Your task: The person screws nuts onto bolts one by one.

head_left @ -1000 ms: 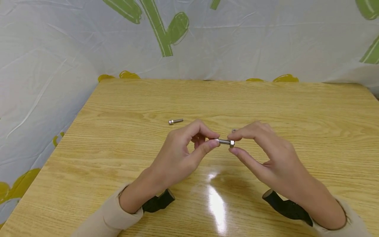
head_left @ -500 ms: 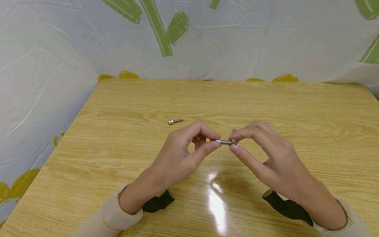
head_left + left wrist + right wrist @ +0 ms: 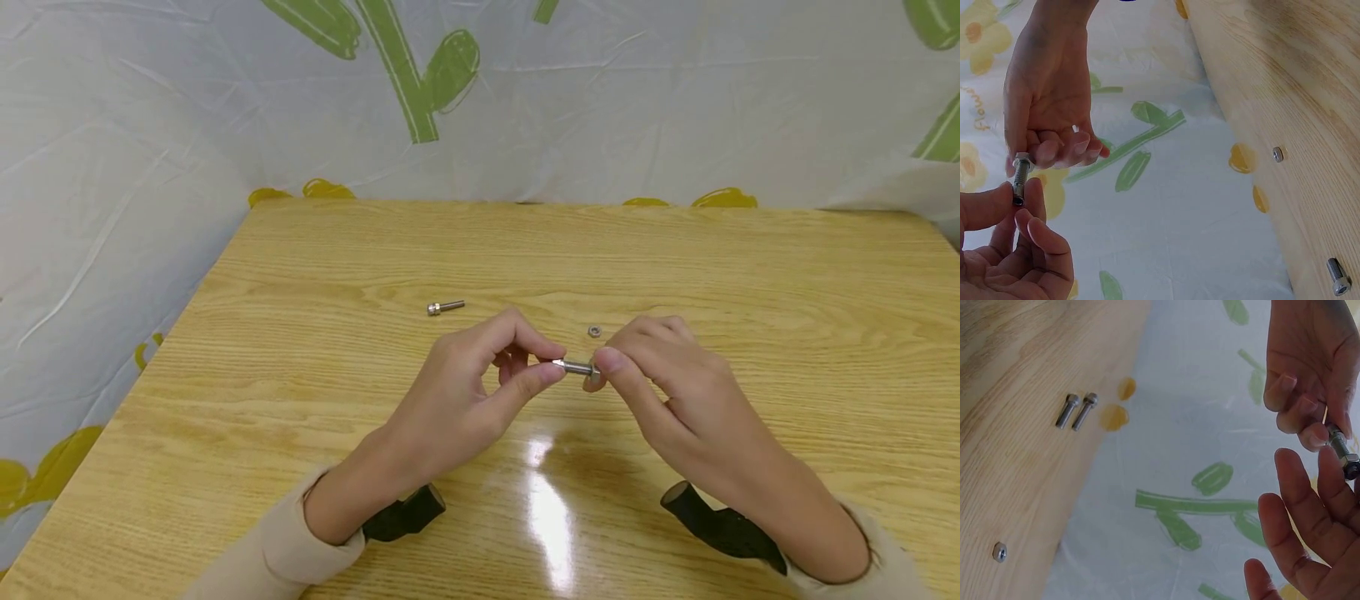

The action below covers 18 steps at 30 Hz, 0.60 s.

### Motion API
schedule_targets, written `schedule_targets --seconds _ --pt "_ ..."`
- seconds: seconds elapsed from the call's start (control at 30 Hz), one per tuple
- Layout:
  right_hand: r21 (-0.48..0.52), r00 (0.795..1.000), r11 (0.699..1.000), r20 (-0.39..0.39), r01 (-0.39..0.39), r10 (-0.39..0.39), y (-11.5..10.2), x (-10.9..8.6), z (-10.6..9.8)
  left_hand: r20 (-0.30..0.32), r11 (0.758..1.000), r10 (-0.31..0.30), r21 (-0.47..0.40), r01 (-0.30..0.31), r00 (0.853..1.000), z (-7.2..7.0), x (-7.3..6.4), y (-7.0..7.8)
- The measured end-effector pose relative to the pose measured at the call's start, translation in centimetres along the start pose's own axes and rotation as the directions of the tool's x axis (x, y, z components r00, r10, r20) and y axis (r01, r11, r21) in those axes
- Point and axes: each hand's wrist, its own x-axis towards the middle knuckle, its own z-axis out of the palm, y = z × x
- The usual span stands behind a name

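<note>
In the head view my left hand [image 3: 472,387] pinches the head end of a small metal bolt [image 3: 576,367] between thumb and fingertips. The bolt lies nearly level above the table, its threaded end toward the right. A hex nut [image 3: 596,374] sits on that end, and my right hand [image 3: 693,400] pinches it with the thumb on the near side and a fingertip beneath. The left wrist view shows the bolt [image 3: 1021,178] between both hands. In the right wrist view the nut [image 3: 1350,459] is beside my right fingertips, with the other right fingers spread.
A loose nut [image 3: 594,332] lies on the wooden table [image 3: 300,250] beyond my right hand. Farther left rests a socket-head bolt [image 3: 446,307]; the right wrist view shows a second bolt [image 3: 1085,411] beside it. A flower-patterned white cloth [image 3: 562,108] hangs behind the table.
My right thumb has rolled up over the nut and the index finger has moved beneath it. The held bolt has shifted slightly right, and the loose nut behind has come into full view.
</note>
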Motion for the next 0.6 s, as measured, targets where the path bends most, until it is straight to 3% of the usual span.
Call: schedule_targets --seconds 0.13,0.3,0.4,0.5,0.6 --pt "0.009 1.000 1.000 0.003 -0.009 0.009 0.0 0.0 -0.4 -0.006 1.000 -0.014 0.016 0.014 1.000 -0.2 0.0 0.5" --pt "-0.012 0.999 0.999 0.033 -0.029 0.030 -0.5 0.1 -0.9 0.015 0.998 -0.056 0.029 0.056 0.998 0.7 -0.5 -3.0" --pt "-0.004 1.000 1.000 0.015 0.009 -0.009 -0.7 0.4 -0.9 0.018 0.998 -0.053 0.040 0.052 0.998 1.0 -0.7 -4.6" --pt "0.016 0.999 0.999 -0.017 0.050 -0.050 -0.9 0.6 -0.8 0.005 0.998 -0.039 0.052 0.038 0.999 0.9 -0.8 -4.6" --pt "0.028 0.996 0.996 -0.037 0.079 -0.078 -1.1 0.8 -0.8 -0.003 0.999 -0.027 0.045 0.027 1.000 0.6 -0.7 -3.5"
